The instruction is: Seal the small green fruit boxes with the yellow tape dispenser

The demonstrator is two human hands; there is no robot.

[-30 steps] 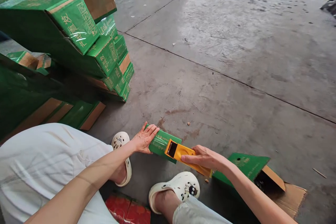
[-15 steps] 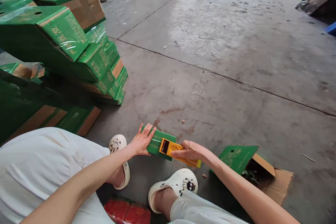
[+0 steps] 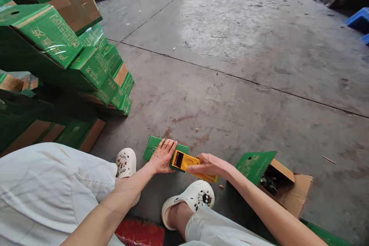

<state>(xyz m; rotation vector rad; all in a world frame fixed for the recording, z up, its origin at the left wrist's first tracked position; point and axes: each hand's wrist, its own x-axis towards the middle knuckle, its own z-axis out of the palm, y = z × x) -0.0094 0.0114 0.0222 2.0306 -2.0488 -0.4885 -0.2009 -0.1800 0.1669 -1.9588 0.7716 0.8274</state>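
Note:
A small green cardboard carton [image 3: 152,147] lies on the floor in front of my feet. My left hand [image 3: 163,157] rests flat on it, fingers stretched out, covering its middle. My right hand [image 3: 209,164] grips a yellow hand-held tool [image 3: 184,158] with a dark rectangular window at its front end; I cannot make out its exact kind. The tool's front end lies over the carton's right end, close to my left fingers. Its rear end sticks out below my right hand.
Green cartons [image 3: 92,67] are stacked at the left. An open green carton [image 3: 256,167] with dark contents stands at the right. White clogs [image 3: 198,196] are on my feet, with a red package [image 3: 141,232] between them. Blue plastic pieces [image 3: 359,21] lie far right.
My left hand has slid right along the carton, from its left end to its middle, nearer the tool. My right hand still holds the tool over the right end. The view has shifted slightly.

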